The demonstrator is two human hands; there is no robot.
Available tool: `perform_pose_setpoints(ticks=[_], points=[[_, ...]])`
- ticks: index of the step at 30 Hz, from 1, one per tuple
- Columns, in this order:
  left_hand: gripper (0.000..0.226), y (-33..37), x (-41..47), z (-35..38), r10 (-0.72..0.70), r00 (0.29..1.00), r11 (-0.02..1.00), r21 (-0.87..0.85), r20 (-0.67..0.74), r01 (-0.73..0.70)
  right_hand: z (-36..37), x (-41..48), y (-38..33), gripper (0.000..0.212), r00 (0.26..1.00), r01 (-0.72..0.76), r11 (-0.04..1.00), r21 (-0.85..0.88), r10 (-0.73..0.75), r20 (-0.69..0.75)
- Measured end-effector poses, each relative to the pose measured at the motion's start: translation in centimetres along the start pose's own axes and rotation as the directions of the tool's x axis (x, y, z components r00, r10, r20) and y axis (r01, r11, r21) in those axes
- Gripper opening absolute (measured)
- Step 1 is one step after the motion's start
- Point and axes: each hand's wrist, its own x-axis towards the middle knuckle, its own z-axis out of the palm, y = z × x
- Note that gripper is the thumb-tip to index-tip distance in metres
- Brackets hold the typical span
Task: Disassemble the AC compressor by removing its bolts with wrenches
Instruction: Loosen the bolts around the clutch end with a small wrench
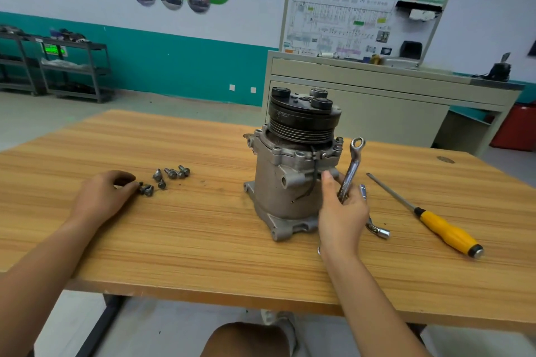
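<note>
The grey AC compressor (278, 182) stands upright on the wooden table (203, 240), its black pulley on top. My right hand (342, 211) is against the compressor's right side and grips a silver ring wrench (352, 168), whose ring end points up beside the upper flange. Several removed bolts (171, 175) lie in a loose group on the table to the left. My left hand (104, 197) rests on the table with its fingertips pinched on one bolt (142, 187) at the edge of that group.
A yellow-handled screwdriver (435, 223) lies on the table to the right. A second silver wrench (375, 226) lies partly hidden behind my right hand. Behind the table stand a beige cabinet (377, 113) with a wiring board and, far left, metal shelves (72, 66).
</note>
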Motion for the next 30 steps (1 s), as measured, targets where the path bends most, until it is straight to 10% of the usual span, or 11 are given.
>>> perform_pose_setpoints(ticks=[8,14,19,30], points=[[0.032,4.8,-3.4,0.0,0.166,0.962,0.952,-0.219,-0.216,-0.213,0.1,-2.9,0.2,0.011,0.994,0.048,0.998,0.036,-0.052,0.098],[0.094,16.3,-9.9,4.0,0.324,0.945,0.754,-0.616,0.048,-0.228,-1.2,-1.6,0.0,0.01,0.988,-0.078,0.996,0.046,0.071,0.135],[0.029,19.2,-10.5,7.9,0.324,0.945,0.615,-0.752,-0.034,-0.238,-1.6,-0.4,0.3,0.013,0.98,-0.133,0.988,0.075,0.12,0.161],[0.037,17.0,-5.7,8.1,0.369,0.927,0.621,-0.758,0.061,-0.198,0.4,0.1,1.2,0.024,0.962,-0.008,0.999,-0.051,0.022,0.271]])
